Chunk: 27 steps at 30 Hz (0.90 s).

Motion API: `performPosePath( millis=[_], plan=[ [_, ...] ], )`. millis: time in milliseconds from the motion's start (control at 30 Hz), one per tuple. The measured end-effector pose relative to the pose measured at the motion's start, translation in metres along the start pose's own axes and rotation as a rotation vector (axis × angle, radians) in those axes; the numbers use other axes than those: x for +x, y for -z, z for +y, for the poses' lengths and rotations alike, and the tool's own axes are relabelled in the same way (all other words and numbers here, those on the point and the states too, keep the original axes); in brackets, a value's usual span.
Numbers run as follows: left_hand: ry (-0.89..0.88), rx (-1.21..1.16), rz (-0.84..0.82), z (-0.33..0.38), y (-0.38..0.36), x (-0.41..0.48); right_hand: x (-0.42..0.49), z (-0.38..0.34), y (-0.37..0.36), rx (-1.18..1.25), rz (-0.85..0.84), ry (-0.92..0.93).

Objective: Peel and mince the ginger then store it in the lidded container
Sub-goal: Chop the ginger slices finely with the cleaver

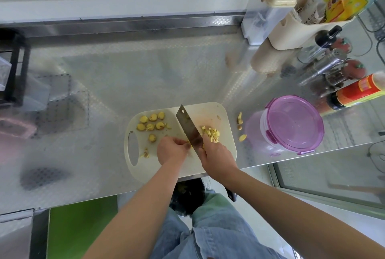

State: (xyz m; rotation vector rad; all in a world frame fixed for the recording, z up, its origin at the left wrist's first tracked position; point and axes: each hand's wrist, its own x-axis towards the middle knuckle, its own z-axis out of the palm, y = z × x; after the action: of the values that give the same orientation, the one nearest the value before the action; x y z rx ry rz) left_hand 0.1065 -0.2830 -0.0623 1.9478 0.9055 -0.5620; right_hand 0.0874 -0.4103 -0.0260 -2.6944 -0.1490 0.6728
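Head view: the right hand [216, 154] is curled tightly round the cleaver [188, 127] where handle meets blade, and the dark handle end pokes out behind the wrist. The broad steel blade stands on edge and runs away from the grip, slanting to the left, with its cutting edge down on the cutting board [208, 110]. Just left of the grip, against the blade's flat, the left hand [171, 149] has its fingertips bunched, pinching a piece of ginger [188, 145]; only a pale yellow sliver of it shows past the fingers. Just beyond the right hand, on the blade's right side, lies a small heap of chopped ginger [210, 132], pale yellow slivers and bits. Farther left, beyond the left hand, eight or so ginger slices [151, 123] lie flat, round and yellow with darker rims, and a few stringy bits lie near the board's handle hole. Off the board to the right, some ginger scraps [240, 121] sit on the steel counter [125, 71]. Beside them stands the container [291, 125], clear-walled, its purple clip lid on.
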Motion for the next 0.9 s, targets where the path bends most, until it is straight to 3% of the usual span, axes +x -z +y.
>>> performPosePath(
  millis=[300,467,900],
  plan=[
    [0.003,0.013,-0.008,0.001,-0.001,0.002,0.007,-0.009,-0.006,-0.06,-0.032,-0.059],
    [-0.009,0.024,-0.014,-0.001,-0.001,0.004,0.011,-0.006,-0.008,0.033,0.026,-0.081],
    [-0.04,0.014,0.018,-0.005,-0.002,0.003,0.002,-0.008,-0.001,0.018,0.006,-0.04]
  ],
)
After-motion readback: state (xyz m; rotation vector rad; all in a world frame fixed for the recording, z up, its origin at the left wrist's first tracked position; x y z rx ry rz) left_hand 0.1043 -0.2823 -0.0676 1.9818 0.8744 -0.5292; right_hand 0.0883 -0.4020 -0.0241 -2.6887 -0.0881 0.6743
